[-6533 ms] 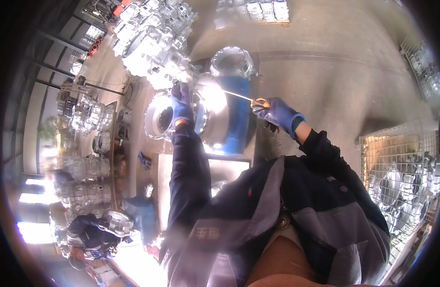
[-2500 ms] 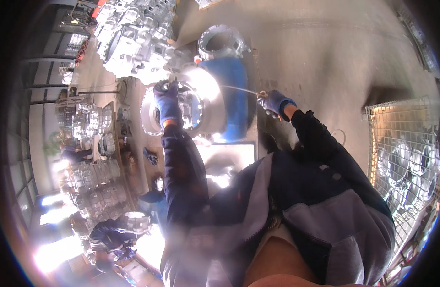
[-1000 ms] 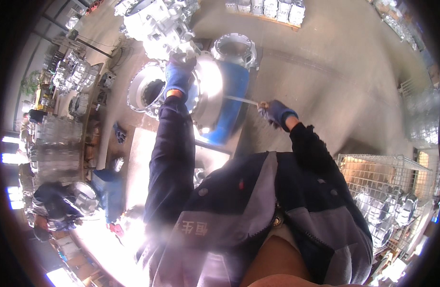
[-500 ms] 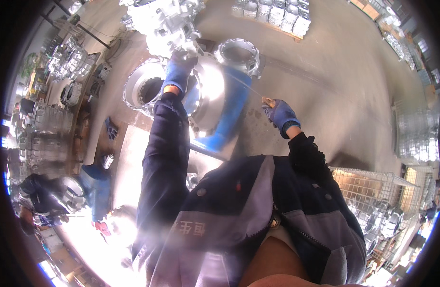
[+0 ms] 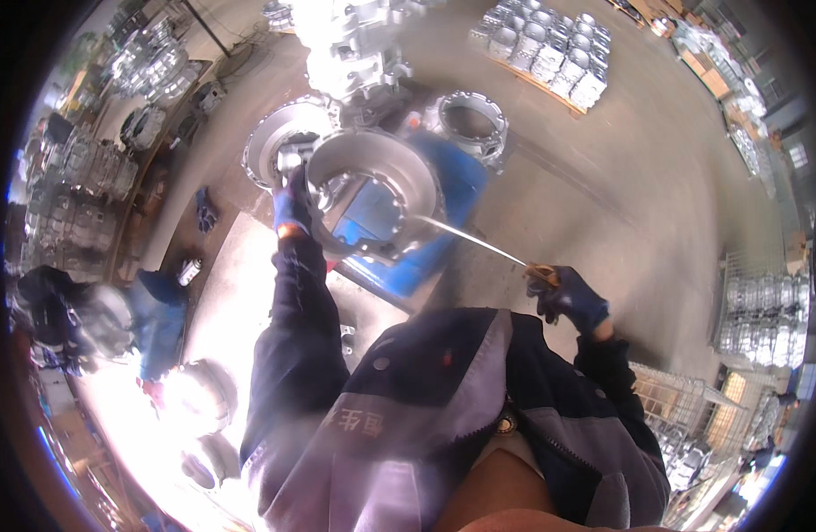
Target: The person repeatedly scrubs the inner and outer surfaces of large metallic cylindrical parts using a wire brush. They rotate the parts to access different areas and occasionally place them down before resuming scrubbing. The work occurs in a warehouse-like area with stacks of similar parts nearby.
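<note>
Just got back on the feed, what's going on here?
A person's gloved right hand grips a tool with a long thin shaft, which reaches the right side of a ring-shaped metal casting over a blue drum. The gloved left hand is at the casting's left edge; its grip is unclear. Similar castings stand to the left and just beyond.

Exposure uneven: lower left blown to pure white, stacked castings (image 5: 350, 66) at top clipped too. Floor (image 5: 594, 257) mid-tone, readable. Thin rod (image 5: 483, 244) throws a hard highlight; the ring casting (image 5: 412, 173) keeps its grey shading. Milky, purplish flare veils the lower jacket (image 5: 368, 483). Fisheye bends straight edges, rim vignettes to black, blue fringing at lower left and right. Racked parts (image 5: 767, 315) far right smeared, soft.
</note>
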The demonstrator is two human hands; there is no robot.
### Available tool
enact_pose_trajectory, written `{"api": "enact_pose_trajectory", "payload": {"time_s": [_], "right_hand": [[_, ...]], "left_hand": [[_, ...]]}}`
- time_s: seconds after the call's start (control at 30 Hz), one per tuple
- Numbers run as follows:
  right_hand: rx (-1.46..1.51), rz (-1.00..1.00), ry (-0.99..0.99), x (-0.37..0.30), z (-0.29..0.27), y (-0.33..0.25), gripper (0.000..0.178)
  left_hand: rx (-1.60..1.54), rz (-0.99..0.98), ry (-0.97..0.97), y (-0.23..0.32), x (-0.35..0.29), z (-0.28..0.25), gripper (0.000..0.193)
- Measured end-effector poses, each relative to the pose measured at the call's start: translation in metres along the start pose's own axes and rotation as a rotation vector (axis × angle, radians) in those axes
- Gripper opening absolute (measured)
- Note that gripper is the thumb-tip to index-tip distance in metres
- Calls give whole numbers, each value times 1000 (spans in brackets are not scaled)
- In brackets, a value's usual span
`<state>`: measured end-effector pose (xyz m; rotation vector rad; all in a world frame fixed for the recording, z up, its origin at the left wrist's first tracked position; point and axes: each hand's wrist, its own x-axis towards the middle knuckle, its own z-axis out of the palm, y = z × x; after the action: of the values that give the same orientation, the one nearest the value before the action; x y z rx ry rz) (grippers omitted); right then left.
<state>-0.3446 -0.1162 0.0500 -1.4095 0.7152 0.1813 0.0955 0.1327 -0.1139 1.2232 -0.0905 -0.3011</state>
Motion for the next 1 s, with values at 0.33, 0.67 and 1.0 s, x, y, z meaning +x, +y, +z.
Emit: {"api": "enact_pose_trajectory", "payload": {"time_s": [0.33,0.67,1.0], "right_hand": [[-423,-41,276,68,10,-31,28],[104,29,-136,-45,-99,43,31],[179,-52,-14,-63,-133,133,26]], "left_hand": [[-484,-124,374,-103,-176,26,39],[-86,-88,483,-133,-174,0,44],[27,-40,565,-120,-226,41,33]]}}
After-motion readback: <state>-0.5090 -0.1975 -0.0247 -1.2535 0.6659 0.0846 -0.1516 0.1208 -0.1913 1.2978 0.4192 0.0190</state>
